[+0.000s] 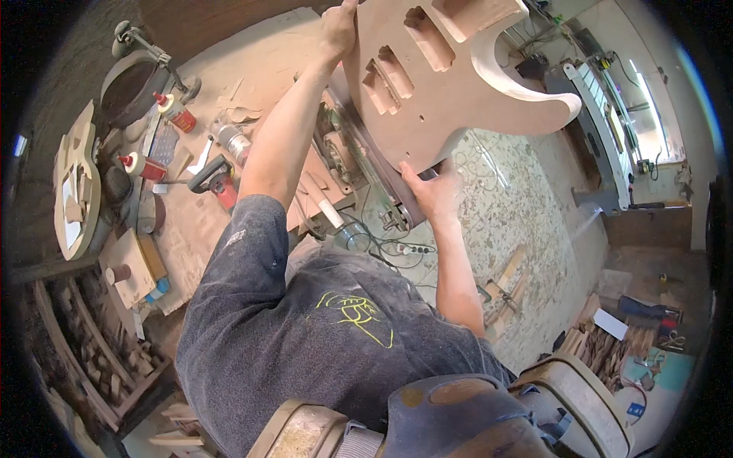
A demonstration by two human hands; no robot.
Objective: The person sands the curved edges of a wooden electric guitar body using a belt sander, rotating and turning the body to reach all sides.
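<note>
An unfinished wooden electric guitar body point(458, 99), bare and pale brown with routed cavities and a curved horn, is raised in front of me, partly cut off by the top edge. My left hand point(338, 32) grips its far left edge, fingers partly out of view. At the near end, my right hand point(435, 192) is closed on the rim, thumb on the upper face and the other fingers mostly hidden. Just beneath and left of the body stands a long narrow machine point(370, 164) that looks like a belt sander; whether the wood touches it I cannot tell.
A dusty workbench point(200, 256) on the left carries glue bottles point(175, 112), a red and black power tool point(217, 183) and a clamp-like metal fixture point(153, 49). Another guitar body point(76, 183) leans at far left. A power strip point(412, 249) with cables lies on the speckled floor point(534, 221).
</note>
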